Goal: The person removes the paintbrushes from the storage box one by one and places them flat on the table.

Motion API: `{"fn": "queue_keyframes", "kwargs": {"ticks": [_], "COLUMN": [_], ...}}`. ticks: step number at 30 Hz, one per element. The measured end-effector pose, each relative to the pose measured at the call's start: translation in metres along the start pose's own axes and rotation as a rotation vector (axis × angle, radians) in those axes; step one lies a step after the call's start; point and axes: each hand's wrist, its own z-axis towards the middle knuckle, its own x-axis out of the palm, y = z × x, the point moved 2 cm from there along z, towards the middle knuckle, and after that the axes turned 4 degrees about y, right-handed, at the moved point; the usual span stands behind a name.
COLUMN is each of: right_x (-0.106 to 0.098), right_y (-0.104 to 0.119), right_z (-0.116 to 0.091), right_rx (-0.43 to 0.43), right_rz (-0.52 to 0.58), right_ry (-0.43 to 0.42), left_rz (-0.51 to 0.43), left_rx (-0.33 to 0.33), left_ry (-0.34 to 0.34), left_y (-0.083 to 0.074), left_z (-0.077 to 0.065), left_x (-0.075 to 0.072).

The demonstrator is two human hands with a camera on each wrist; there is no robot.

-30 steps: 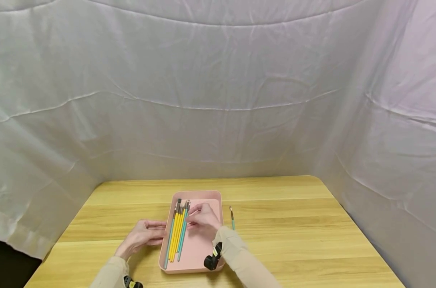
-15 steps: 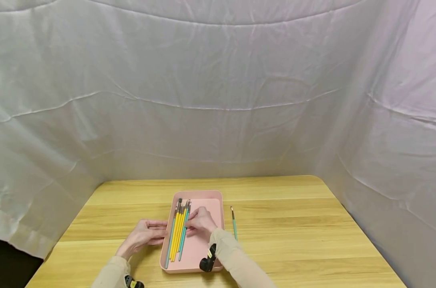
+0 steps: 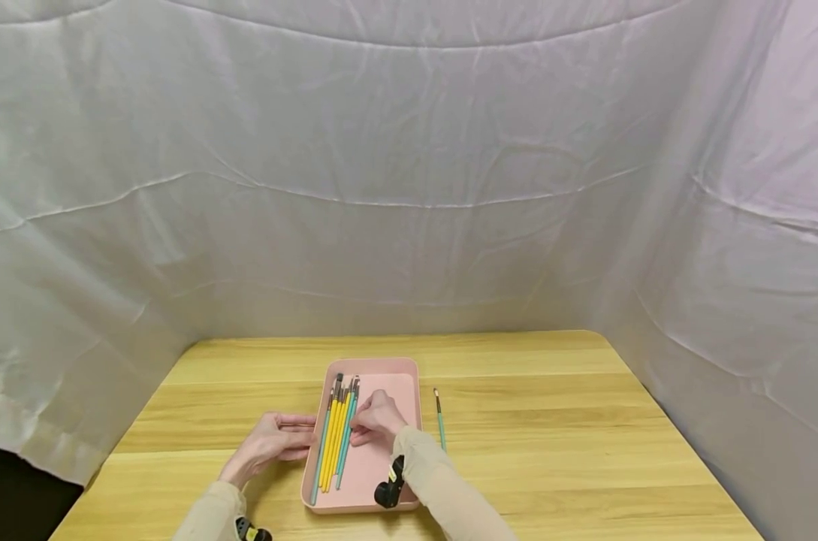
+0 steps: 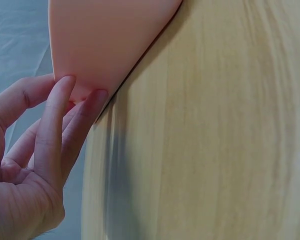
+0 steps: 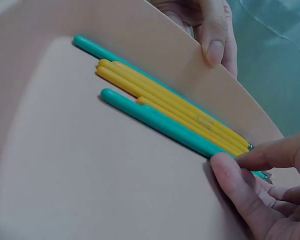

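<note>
At the left, my left hand holds the side wall of the pink tray, a digit over the rim and other fingertips against the outside; I judge this light pinch is there to stop the tray sliding. Inside, along that wall, lies a left teal brush; next come several yellow brushes, close together, bristles away from me and handles towards me, which seems meant for tidiness. On their right, thumb and forefinger of my right hand pinch a right teal brush, probably so it lies snug against the yellow ones; the tray's right part is bare floor. Furthest right, outside the tray, a loose teal brush lies on the wooden table, its lower end hidden behind my sleeve.
</note>
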Motion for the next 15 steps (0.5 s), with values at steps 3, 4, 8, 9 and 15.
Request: {"fn": "queue_keyframes", "kwargs": {"ticks": [3,4,8,9,15], "right_x": [-0.0007,-0.0008,-0.0020,-0.0023,-0.0035], "right_y": [-0.0004,-0.0001,0.0012,0.0016,0.0015], "right_z": [0.0002,0.0002,-0.0016,-0.0022,-0.0031], "right_rx": [-0.002,-0.003,-0.017,-0.021,-0.027], "right_rz": [-0.007,-0.009,-0.026,-0.028,-0.016], "right_ry": [0.006,0.010,0.024,0.028,0.041], "left_rz": [0.000,0.000,-0.004,-0.004,-0.006], "left_rx": [0.000,-0.001,0.000,0.000,0.003], "left_ry": [-0.002,-0.002,-0.004,-0.005,-0.004], "left_y": [0.0003,0.0003,0.0003,0.0002,0.0001], "left_z": [0.0001,0.0001,0.0005,0.0005,0.0007], "left_x": [0.0005,0.0005,0.0007,0.0007,0.0009]}}
